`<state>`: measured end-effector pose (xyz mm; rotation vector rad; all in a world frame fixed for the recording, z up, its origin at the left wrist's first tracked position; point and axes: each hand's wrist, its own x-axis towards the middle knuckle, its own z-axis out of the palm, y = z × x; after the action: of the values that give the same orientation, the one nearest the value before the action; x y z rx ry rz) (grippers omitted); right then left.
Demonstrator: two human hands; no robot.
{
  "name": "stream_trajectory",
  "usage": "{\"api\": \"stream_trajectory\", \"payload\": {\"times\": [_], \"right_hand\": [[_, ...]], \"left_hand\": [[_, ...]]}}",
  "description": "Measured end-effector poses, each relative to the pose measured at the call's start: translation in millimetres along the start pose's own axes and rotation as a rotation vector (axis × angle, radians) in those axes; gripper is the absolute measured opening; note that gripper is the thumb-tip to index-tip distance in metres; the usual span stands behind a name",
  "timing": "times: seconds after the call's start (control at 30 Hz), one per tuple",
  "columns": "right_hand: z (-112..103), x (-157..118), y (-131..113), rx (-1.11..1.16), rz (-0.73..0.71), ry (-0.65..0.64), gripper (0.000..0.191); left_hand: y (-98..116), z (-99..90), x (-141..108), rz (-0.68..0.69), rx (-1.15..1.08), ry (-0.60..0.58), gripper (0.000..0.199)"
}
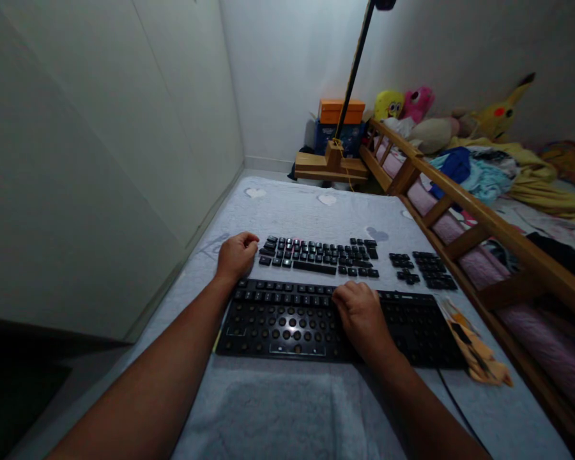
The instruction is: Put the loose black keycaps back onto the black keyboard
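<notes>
A black keyboard [278, 332] lies on the light blue cloth [278, 402], its upper two rows fitted with keycaps and the rows below showing bare round switches. Loose black keycaps [316, 252] are laid out in rows behind it, and more keycaps [431, 268] sit in groups to the right. Beside the left end of the loose rows is my left hand [237, 255], fingers curled together; what they hold, if anything, is hidden. My right hand [357, 310] is pinched at the keyboard's second row, right of the last fitted keycap there, its fingertips partly hidden.
An orange cloth [482, 351] with a dark slim tool on it lies by the keyboard's right end. The keyboard cable [455, 399] runs toward the front. A wooden bed rail [489, 230] borders the right side; a wooden stand [333, 165] is at the back.
</notes>
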<state>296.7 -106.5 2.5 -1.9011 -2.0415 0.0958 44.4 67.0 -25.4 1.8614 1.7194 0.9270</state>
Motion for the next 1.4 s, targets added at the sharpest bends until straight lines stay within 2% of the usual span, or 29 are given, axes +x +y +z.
{"api": "stream_trajectory", "payload": {"times": [0.77, 0.97, 1.2, 1.4], "right_hand": [[6.5, -2.4, 0.1, -0.097, -0.051, 0.034, 0.016], [6.9, -3.2, 1.3, -0.03, -0.046, 0.037, 0.015], [-4.2, -2.0, 8.3, 0.137, -0.045, 0.14, 0.014], [-14.7, 3.7, 26.1, 0.107, 0.019, 0.186, 0.013]], "left_hand": [[-0.9, 0.3, 0.9, -0.001, 0.003, 0.005, 0.03], [-0.9, 0.3, 1.1, 0.012, -0.003, 0.008, 0.029], [-0.7, 0.3, 1.0, 0.003, -0.007, 0.001, 0.03], [0.6, -0.6, 0.4, -0.01, 0.006, -0.002, 0.029]]}}
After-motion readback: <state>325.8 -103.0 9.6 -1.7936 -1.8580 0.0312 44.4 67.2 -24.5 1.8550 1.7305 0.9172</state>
